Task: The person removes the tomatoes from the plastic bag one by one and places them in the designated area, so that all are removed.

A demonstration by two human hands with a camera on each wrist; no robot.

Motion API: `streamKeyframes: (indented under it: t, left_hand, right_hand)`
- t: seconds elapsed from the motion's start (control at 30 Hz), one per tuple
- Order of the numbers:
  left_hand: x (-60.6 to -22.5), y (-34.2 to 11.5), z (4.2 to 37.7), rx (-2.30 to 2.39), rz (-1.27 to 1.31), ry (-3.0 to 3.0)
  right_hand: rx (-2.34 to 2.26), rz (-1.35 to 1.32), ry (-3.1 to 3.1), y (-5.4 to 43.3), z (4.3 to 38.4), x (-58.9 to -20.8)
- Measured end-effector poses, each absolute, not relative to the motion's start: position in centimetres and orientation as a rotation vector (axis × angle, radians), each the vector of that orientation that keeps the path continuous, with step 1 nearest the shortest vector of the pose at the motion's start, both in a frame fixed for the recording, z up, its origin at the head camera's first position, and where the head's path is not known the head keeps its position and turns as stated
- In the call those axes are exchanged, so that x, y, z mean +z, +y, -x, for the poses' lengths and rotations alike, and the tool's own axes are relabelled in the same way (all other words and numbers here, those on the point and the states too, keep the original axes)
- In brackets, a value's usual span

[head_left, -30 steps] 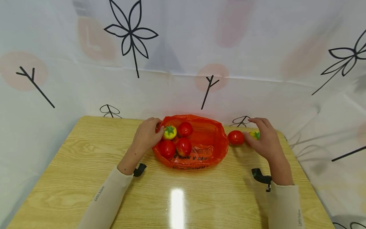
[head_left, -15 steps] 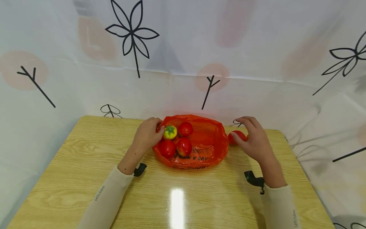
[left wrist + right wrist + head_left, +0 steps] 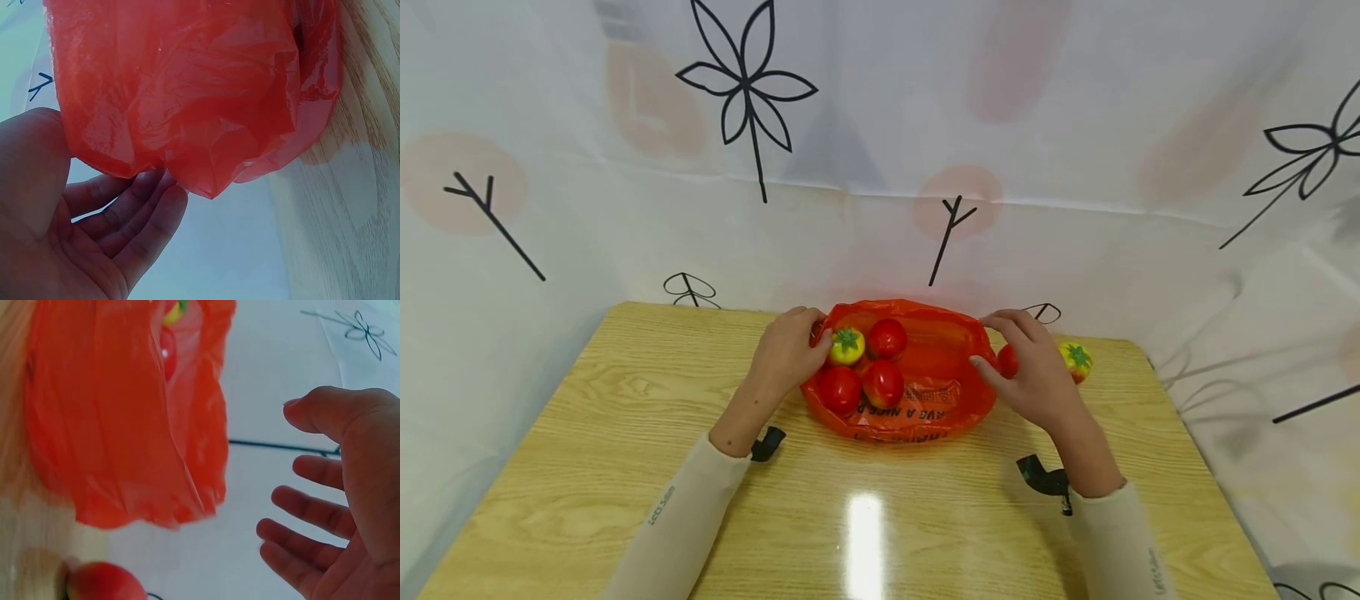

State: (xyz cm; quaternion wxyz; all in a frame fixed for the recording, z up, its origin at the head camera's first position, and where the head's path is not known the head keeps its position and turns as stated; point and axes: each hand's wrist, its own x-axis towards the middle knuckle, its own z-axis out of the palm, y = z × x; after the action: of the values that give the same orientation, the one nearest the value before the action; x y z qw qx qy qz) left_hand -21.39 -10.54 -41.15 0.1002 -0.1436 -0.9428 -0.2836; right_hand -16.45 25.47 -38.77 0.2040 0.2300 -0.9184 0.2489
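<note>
A red plastic bag stands with its mouth wide on the table, and several shiny tomatoes lie in its left half. One of these tomatoes shows a yellow top with a green calyx. My left hand holds the bag's left rim, its thumb over the edge. At the right rim hovers my right hand, thumb and fingers spread; the right wrist view shows it apart from the bag. Partly behind that hand sits a red tomato. A yellow-topped tomato rests farther right.
A white cloth wall with black plant drawings rises directly behind the table's far edge. Black curved mounts stick out at both wrists. Bare wood extends in front of the bag and to its left.
My right hand has moved left, from beside the yellow-topped tomato, past the red one, to the bag's right rim. The left hand, bag and tomatoes have stayed in place.
</note>
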Motion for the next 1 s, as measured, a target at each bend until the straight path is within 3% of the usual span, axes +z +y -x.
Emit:
streamKeyframes:
  t: [1.0]
  left_hand:
    - [-41.2, -10.4, 21.3, -0.841, 0.408, -2.812]
  right_hand:
    - [0.672, -0.943, -2.697, 18.4, 15.9, -42.5]
